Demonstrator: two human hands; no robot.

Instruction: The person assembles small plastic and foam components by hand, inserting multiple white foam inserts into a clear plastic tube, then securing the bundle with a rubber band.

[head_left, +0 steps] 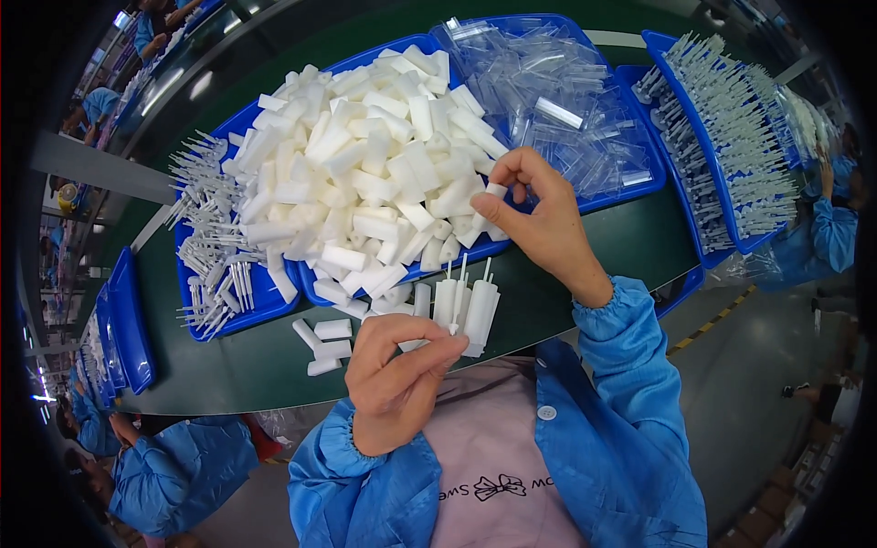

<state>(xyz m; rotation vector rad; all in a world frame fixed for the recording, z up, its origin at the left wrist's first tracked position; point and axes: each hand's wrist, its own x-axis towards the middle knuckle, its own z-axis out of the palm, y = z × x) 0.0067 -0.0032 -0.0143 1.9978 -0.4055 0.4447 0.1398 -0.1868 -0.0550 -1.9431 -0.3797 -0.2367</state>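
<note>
My left hand (402,370) is closed near the table's front edge, thumb and forefinger pinching a slim white plastic stick (455,315) that points upward. Right beside its fingertips stand several white foam pieces (480,315), with thin white rods showing above them. My right hand (544,215) is raised at the right side of a large heap of white foam blocks (375,155). Between its thumb and forefinger is a small white foam block (496,190), partly hidden by the fingers.
Left of the heap, a blue tray (260,306) holds thin grey-white plastic parts. Clear plastic sleeves (571,110) fill a blue tray behind my right hand. Stacked blue trays (708,173) of thin parts stand far right. Loose foam blocks (324,345) lie left of my left hand. Other people sit nearby.
</note>
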